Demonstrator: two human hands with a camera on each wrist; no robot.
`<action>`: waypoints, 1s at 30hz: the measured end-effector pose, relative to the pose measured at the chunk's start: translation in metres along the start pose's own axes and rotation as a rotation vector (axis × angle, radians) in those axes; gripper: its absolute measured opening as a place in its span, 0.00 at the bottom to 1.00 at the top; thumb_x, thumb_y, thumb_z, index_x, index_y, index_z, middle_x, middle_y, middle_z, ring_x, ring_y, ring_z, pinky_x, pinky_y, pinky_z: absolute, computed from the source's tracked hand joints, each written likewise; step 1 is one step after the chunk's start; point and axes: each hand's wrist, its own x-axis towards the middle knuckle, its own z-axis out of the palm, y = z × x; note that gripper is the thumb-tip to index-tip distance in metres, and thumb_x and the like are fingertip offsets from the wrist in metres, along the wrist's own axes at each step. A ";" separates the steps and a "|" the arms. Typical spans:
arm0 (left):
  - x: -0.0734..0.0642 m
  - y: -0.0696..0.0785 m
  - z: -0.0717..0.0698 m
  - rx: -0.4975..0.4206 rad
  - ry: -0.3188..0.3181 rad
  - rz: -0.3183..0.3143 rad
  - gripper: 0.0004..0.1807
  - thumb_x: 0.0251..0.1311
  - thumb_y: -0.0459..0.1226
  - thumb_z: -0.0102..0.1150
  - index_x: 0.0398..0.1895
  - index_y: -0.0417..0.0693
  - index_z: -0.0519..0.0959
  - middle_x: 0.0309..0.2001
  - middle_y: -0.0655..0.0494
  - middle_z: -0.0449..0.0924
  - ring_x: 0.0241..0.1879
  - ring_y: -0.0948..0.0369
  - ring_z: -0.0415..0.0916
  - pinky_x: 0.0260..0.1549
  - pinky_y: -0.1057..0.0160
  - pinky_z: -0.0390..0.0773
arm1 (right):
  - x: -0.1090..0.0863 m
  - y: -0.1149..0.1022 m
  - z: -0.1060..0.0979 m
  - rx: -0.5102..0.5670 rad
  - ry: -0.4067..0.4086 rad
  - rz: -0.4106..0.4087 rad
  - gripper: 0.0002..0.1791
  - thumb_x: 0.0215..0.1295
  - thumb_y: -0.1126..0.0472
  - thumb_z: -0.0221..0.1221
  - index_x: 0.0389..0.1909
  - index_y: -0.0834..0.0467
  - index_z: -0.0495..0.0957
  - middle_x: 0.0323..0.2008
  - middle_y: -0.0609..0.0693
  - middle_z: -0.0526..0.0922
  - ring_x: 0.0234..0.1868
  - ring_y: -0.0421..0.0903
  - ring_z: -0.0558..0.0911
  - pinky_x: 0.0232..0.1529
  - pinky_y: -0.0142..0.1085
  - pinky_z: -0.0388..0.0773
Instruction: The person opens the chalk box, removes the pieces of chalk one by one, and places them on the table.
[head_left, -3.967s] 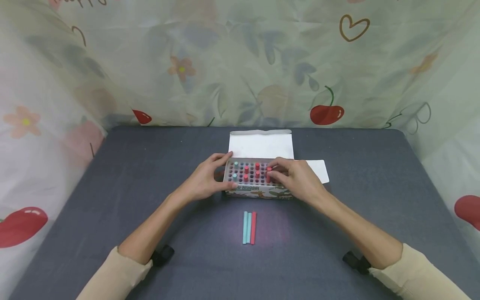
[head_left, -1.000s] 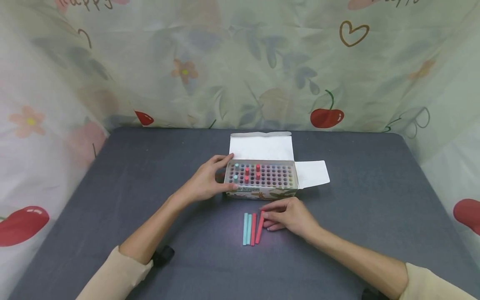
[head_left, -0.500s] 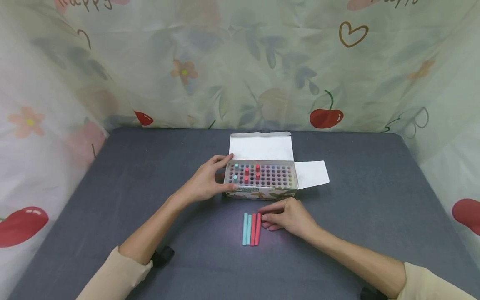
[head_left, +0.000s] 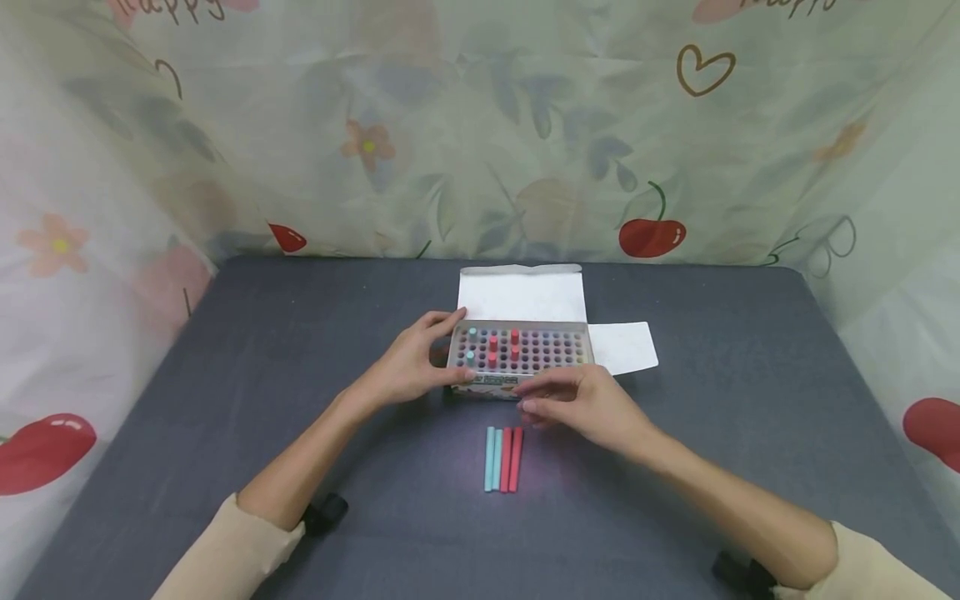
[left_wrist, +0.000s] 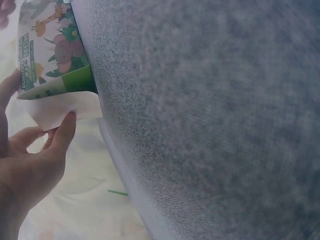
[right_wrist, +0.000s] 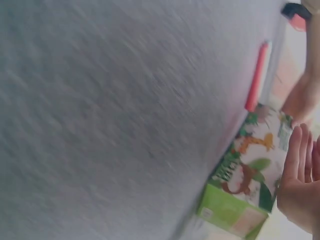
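Observation:
An open chalk box (head_left: pixel 525 387) with a holed insert stands mid-table, its printed front towards me. My left hand (head_left: pixel 408 362) grips its left end, thumb at the front edge and a fingertip at the back corner; the left wrist view shows fingers against a white side flap (left_wrist: pixel 65 110). Two light blue chalks and several red chalks (head_left: pixel 515 337) poke out of the holes. In front of the box, two light blue chalks (head_left: pixel 490 458) and two red chalks (head_left: pixel 516 458) lie side by side. My right hand (head_left: pixel 585 408) hovers above them at the box's front, fingers loose, holding nothing.
The box's white lid (head_left: pixel 522 293) is folded back behind it, and another white flap (head_left: pixel 624 348) sticks out to the right. Dark grey cloth (head_left: pixel 337 317) covers the table. A patterned curtain (head_left: pixel 450 125) hangs behind and at both sides.
The right hand has taken a red chalk out of the box, laid it right of the row and let go. It has now risen back towards the box. The left hand stays put.

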 end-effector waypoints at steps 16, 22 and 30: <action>0.001 0.001 0.000 0.043 0.014 0.005 0.50 0.57 0.49 0.71 0.79 0.53 0.54 0.69 0.43 0.61 0.65 0.46 0.65 0.57 0.45 0.72 | 0.029 -0.011 -0.023 -0.071 0.102 -0.064 0.11 0.62 0.65 0.68 0.45 0.61 0.86 0.41 0.56 0.87 0.39 0.53 0.87 0.40 0.40 0.84; 0.001 0.001 -0.001 0.042 0.011 0.001 0.50 0.57 0.48 0.71 0.79 0.53 0.54 0.70 0.44 0.60 0.65 0.46 0.65 0.56 0.45 0.72 | 0.038 -0.009 -0.030 -0.126 0.139 -0.043 0.10 0.64 0.62 0.67 0.45 0.57 0.87 0.41 0.54 0.88 0.36 0.51 0.87 0.37 0.37 0.82; 0.001 0.000 -0.001 0.034 0.009 -0.008 0.50 0.57 0.48 0.71 0.79 0.53 0.54 0.69 0.43 0.60 0.64 0.47 0.66 0.55 0.47 0.74 | 0.050 -0.005 -0.029 -0.222 0.219 -0.035 0.09 0.65 0.59 0.66 0.45 0.56 0.86 0.36 0.53 0.88 0.35 0.49 0.88 0.34 0.33 0.79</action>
